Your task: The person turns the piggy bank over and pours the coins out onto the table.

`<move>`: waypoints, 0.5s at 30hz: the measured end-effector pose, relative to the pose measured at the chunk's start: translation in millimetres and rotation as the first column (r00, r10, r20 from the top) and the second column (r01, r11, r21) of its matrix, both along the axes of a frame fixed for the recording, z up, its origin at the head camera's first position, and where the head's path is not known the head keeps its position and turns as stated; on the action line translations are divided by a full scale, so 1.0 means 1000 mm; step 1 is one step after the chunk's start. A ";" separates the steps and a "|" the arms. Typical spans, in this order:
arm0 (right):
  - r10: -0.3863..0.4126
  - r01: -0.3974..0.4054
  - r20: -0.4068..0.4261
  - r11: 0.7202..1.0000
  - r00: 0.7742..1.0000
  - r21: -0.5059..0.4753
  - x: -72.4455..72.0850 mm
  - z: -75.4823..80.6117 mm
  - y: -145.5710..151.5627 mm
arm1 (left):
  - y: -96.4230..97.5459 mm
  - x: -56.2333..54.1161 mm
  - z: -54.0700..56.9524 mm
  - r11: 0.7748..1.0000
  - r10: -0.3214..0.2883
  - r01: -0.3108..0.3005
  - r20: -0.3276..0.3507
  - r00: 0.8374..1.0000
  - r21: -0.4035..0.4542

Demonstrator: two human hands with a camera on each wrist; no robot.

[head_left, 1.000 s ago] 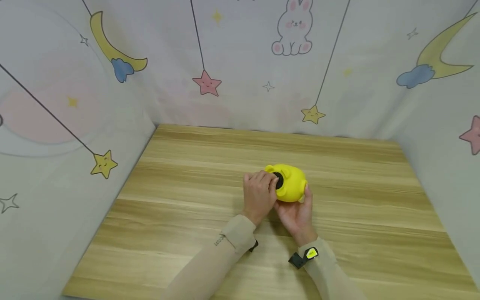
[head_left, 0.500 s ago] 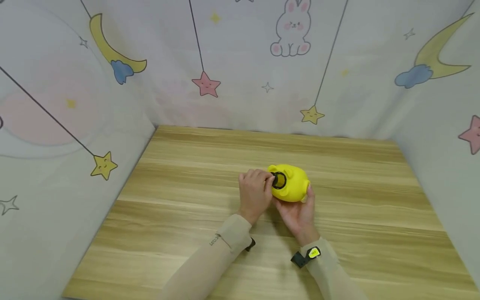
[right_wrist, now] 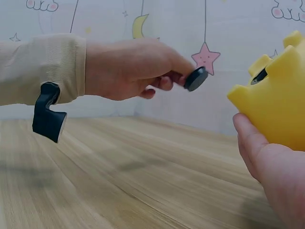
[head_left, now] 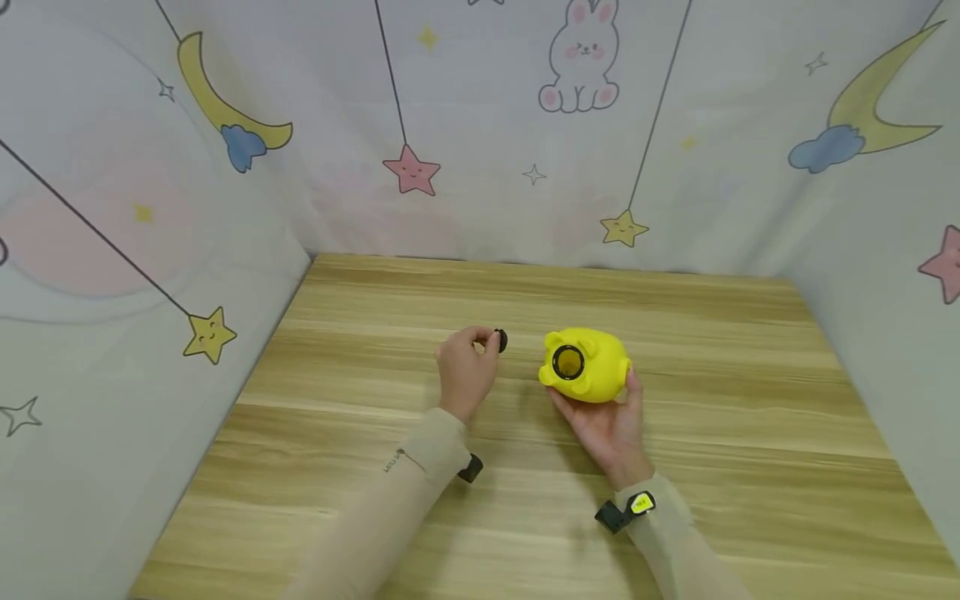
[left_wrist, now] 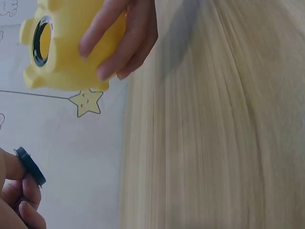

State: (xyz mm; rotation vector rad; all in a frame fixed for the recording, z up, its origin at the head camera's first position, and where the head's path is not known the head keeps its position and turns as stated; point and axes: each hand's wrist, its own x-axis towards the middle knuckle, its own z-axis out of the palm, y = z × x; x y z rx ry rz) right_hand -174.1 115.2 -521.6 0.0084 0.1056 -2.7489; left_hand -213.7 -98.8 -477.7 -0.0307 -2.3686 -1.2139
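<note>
Left hand: there it is, pinching the black cap!
Right hand: gripping the yellow figure above the tabletop.
Black-rimmed hole: uncovered, facing up!

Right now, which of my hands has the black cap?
Your left hand: it pinches the black cap, while your right hand holds the yellow container.

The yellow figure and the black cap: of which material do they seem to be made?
Yellow figure: probably plastic or vinyl, smooth with a low sheen, judging by its even colour and rounded moulded bumps. Black cap: likely plastic, fairly matte, with a thin crisp rim; rubber remains possible.
</note>
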 end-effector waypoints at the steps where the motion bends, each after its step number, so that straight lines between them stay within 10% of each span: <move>1: 0.002 -0.002 0.000 1.000 1.000 0.000 0.000 0.000 0.001 | -0.004 -0.002 0.000 1.000 0.000 0.000 0.053 0.999 0.005; 15: -0.007 0.002 0.055 0.996 0.998 0.093 0.000 0.004 0.014 | -0.058 -0.019 -0.020 0.924 0.161 -0.002 0.383 0.909 -0.383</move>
